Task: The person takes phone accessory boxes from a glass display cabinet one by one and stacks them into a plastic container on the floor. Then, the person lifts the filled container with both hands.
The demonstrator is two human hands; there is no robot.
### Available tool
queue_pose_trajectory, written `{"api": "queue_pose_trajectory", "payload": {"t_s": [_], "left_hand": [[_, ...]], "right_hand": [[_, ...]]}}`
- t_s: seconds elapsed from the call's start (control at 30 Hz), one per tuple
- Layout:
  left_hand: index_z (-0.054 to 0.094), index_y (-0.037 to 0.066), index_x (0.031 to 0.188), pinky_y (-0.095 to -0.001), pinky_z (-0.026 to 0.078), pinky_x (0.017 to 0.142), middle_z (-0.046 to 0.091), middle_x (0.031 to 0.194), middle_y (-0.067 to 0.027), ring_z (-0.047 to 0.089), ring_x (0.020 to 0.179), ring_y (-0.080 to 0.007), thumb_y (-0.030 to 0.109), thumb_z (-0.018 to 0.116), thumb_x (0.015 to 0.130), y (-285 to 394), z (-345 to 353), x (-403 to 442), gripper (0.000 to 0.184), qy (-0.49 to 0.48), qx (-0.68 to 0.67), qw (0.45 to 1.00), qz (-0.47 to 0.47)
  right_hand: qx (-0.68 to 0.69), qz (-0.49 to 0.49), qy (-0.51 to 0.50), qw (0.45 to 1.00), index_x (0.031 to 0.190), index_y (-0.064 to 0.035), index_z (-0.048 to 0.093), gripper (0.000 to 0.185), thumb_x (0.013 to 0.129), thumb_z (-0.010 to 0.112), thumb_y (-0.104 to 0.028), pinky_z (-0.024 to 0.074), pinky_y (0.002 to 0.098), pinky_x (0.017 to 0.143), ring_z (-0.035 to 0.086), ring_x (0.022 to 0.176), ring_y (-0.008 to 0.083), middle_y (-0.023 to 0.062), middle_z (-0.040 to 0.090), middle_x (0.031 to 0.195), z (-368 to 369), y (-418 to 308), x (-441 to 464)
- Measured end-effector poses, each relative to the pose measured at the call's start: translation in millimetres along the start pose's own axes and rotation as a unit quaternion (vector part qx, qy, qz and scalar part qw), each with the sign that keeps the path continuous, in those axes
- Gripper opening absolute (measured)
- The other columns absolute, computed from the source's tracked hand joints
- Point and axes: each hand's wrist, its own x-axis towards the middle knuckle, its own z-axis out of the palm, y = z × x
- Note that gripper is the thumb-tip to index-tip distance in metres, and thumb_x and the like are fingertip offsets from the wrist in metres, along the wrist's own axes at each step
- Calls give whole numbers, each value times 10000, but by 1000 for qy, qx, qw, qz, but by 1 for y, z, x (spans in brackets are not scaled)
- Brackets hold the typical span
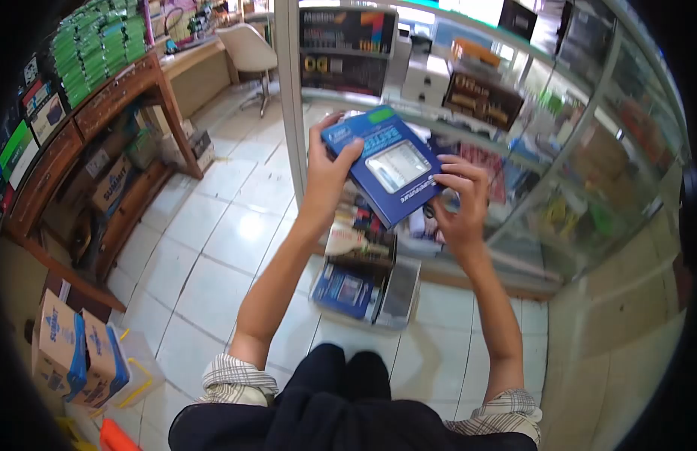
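A blue cardboard product box (387, 161) with a clear window and a green label is held up, tilted, in front of the glass cabinet. Through its window something whitish shows. My left hand (333, 158) is closed on the box's left edge, thumb across the front and fingers behind. At the right edge my right hand (463, 197) grips the box lightly, fingertips on the rim and thumb lower down. Below, a similar blue box (344, 291) lies on the tiled floor beside a grey box (400, 294). An open carton (361, 246) sits just behind them.
A glass display cabinet (514, 203) full of packaged goods stands ahead and to the right. On the left is a wooden desk (123, 98) with stacked green packs (100, 52). Summit cartons (78, 346) sit low at left. A white chair (247, 49) stands farther back.
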Motion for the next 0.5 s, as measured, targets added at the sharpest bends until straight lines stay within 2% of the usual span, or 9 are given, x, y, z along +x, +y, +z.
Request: {"api": "queue_pose_trajectory", "payload": {"t_s": [0.03, 0.1, 0.17, 0.23, 0.27, 0.37, 0.4, 0.43, 0.5], "left_hand": [[378, 16, 1186, -276, 410, 848, 463, 1079, -126, 480, 984, -170, 149, 581, 808, -19, -9, -23, 449, 43, 38, 998, -18], [379, 11, 1165, -265, 405, 836, 470, 1064, -118, 484, 962, -170, 90, 587, 794, -57, -26, -68, 433, 107, 126, 986, -3], [372, 1, 1154, -291, 394, 852, 478, 1052, -131, 495, 964, -196, 103, 583, 803, -77, -35, -110, 423, 176, 177, 967, -55], [375, -9, 1130, -303, 410, 839, 502, 1049, -144, 513, 957, -201, 116, 592, 801, -111, -47, -144, 413, 227, 216, 949, -23], [375, -9, 1130, -303, 410, 839, 502, 1049, -144, 513, 957, -201, 116, 592, 801, -127, -52, -162, 413, 228, 217, 949, -23], [381, -16, 1104, -309, 410, 846, 514, 1077, -165, 522, 957, -219, 126, 609, 793, -154, -67, -201, 410, 246, 194, 949, -18], [387, -18, 1109, -307, 407, 851, 512, 1090, -173, 521, 965, -222, 124, 617, 788, -156, -73, -211, 419, 219, 214, 949, -76], [393, -20, 1115, -305, 405, 857, 511, 1103, -182, 519, 974, -224, 122, 625, 784, -159, -79, -217, 428, 192, 232, 944, -136], [415, 18, 1157, -347, 353, 904, 521, 1120, -146, 472, 1029, -226, 177, 657, 768, -175, -94, -226, 484, 177, 190, 947, -190]], "right_hand": [[-17, 83, -26, 996, 980, -47, 540, 345, 674, 577, 108, 477, 338, 782, 501, 1013, 279, 122, 474, 1027, 3, -13, -28], [126, 308, -12, 943, 1013, -51, 546, 310, 740, 514, 93, 477, 303, 801, 517, 997, 233, 111, 476, 1066, 23, -33, -82], [313, 456, -25, 833, 1109, -36, 512, 310, 814, 470, 47, 477, 278, 800, 525, 977, 189, 96, 457, 1126, 39, -38, -146], [444, 570, 16, 691, 1236, -45, 418, 364, 874, 444, -65, 459, 284, 837, 476, 1081, 156, 73, 424, 1239, 52, -67, -173], [432, 594, -1, 679, 1271, -46, 386, 424, 865, 489, -115, 446, 271, 850, 476, 1081, 152, 84, 422, 1235, 59, -74, -190], [328, 586, -52, 739, 1293, -44, 358, 568, 798, 615, -153, 420, 295, 899, 450, 1115, 180, 123, 345, 1294, 78, -89, -225], [238, 550, -84, 796, 1299, -52, 353, 627, 755, 656, -127, 379, 332, 945, 403, 1173, 246, 170, 307, 1321, 84, -91, -236], [238, 552, -86, 795, 1299, -52, 353, 627, 755, 656, -127, 379, 332, 945, 403, 1173, 246, 170, 307, 1321, 90, -92, -246], [67, 481, -157, 860, 1297, -66, 358, 661, 718, 676, -107, 320, 361, 995, 334, 1222, 321, 219, 284, 1327, 98, -94, -264]]}}
